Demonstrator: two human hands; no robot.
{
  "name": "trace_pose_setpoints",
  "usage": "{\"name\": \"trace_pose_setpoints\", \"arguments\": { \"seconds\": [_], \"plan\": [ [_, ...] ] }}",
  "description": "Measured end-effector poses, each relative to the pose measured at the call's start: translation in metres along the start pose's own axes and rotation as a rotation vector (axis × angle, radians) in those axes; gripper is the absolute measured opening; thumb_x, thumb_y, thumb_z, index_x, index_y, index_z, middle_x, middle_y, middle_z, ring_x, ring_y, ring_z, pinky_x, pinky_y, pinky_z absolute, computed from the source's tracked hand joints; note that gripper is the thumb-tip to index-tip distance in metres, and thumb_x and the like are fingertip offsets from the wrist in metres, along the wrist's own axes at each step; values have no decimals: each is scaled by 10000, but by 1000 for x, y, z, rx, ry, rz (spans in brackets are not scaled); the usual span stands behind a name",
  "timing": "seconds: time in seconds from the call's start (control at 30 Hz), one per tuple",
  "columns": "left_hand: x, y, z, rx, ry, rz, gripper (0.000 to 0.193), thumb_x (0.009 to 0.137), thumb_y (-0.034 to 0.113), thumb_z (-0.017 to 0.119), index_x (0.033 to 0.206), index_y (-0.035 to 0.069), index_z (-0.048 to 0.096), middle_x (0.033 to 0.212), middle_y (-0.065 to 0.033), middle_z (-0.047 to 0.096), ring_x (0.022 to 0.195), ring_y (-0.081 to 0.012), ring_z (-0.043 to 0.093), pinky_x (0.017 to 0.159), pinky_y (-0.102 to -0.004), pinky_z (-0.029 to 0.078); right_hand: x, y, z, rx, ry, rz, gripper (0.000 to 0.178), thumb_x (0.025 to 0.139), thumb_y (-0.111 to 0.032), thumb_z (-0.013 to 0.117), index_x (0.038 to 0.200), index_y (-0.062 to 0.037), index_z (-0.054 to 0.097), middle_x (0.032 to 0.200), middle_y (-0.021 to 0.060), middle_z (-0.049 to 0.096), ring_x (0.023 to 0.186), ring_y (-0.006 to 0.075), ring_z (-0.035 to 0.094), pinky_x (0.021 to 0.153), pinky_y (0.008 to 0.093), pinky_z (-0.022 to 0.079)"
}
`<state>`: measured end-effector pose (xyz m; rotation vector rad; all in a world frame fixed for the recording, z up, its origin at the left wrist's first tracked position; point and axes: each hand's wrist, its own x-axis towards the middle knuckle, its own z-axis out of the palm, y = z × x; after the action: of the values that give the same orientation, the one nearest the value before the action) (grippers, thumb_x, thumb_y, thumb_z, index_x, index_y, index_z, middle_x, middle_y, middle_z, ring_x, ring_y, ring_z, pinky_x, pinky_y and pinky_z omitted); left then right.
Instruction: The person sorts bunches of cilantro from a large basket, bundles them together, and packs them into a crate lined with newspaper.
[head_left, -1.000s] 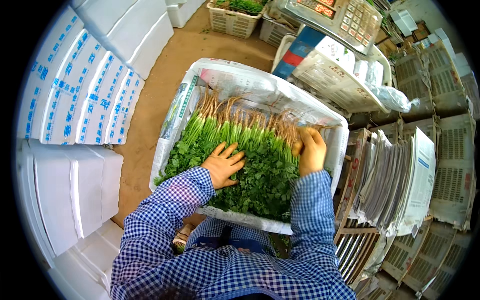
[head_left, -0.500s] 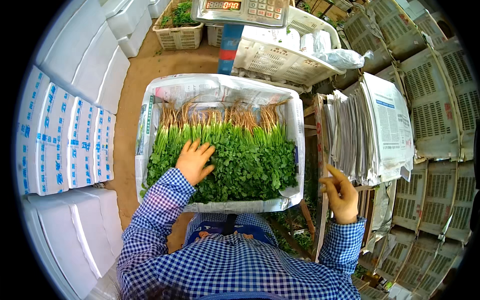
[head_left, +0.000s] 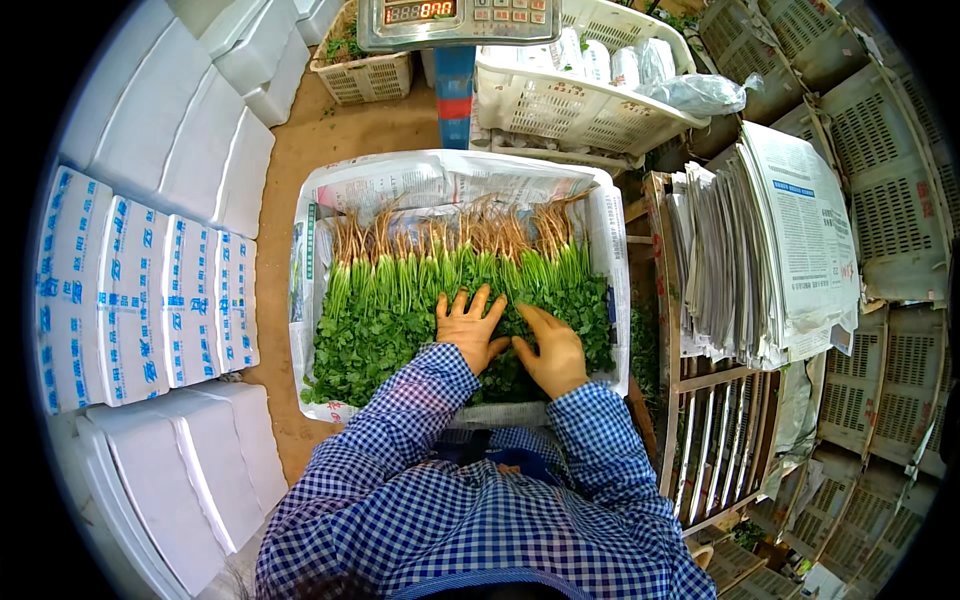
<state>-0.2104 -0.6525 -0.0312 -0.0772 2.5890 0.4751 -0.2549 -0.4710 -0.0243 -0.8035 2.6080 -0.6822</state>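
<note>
Leafy green herbs that look like cilantro (head_left: 375,340) lie in a row inside a white box (head_left: 297,330) lined with newspaper. Their brown roots point to the far side and the leaves toward me. Palm down near the middle of the leaves, my left hand (head_left: 470,328) rests with its fingers spread. Just to its right, my right hand (head_left: 552,352) lies over the leaves, fingers extended and slightly bent. The two thumbs come close together. Neither hand holds anything that I can see.
A digital scale (head_left: 460,22) stands beyond the box on a blue post. Behind it a cream crate (head_left: 590,110) holds wrapped packages. Stacked newspapers (head_left: 800,240) sit on a rack (head_left: 715,385) at the right. White foam boxes (head_left: 150,290) line the left; plastic crates (head_left: 890,190) rise at far right.
My right hand has come in from beside the newspaper rack onto the herbs. My left hand has shifted right across the leaves. The view has moved slightly.
</note>
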Motion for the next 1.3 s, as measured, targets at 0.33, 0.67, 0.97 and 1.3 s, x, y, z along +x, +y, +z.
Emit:
{"name": "trace_pose_setpoints", "arguments": {
  "seconds": [0.33, 0.67, 0.97, 1.3],
  "plan": [
    [14, 10, 8, -6, 19, 6, 738, 979, 461, 616, 1594, 196, 306, 1677, -158, 203, 1499, -451, 253, 1231, -621, 115, 26, 34, 3, 90, -162, -10, 634, 877, -301, 758, 1427, -63, 551, 1438, 218, 561, 1301, 395, 551, 1103, 451, 447],
    [7, 7, 1, 88, -57, -52, 692, 1037, 450, 535, 1612, 186, 257, 1698, -140, 149, 1532, -405, 194, 1246, -599, 81, -70, 44, -248, -10, 1188, 40, 303, 996, 5, 598, 1296, 0, 639, 1320, 185, 658, 1184, 291, 669, 1041, 348, 548],
    [6, 11, 7, 78, -30, -62, 715, 1005, 434, 582, 1608, 192, 282, 1696, -122, 177, 1539, -387, 191, 1245, -596, 65, -48, 134, -322, -438, 994, 558, 252, 865, -325, 757, 1048, -157, 801, 1088, 150, 727, 1067, 347, 663, 929, 435, 537],
    [-7, 12, -6, -66, 154, 26, 791, 972, 458, 610, 1609, 145, 262, 1678, -161, 222, 1526, -414, 220, 1246, -591, 107, -40, 126, -340, -726, 874, 644, 236, 914, -266, 629, 940, -87, 781, 1031, 170, 719, 962, 363, 680, 859, 485, 549]
  ]
}}
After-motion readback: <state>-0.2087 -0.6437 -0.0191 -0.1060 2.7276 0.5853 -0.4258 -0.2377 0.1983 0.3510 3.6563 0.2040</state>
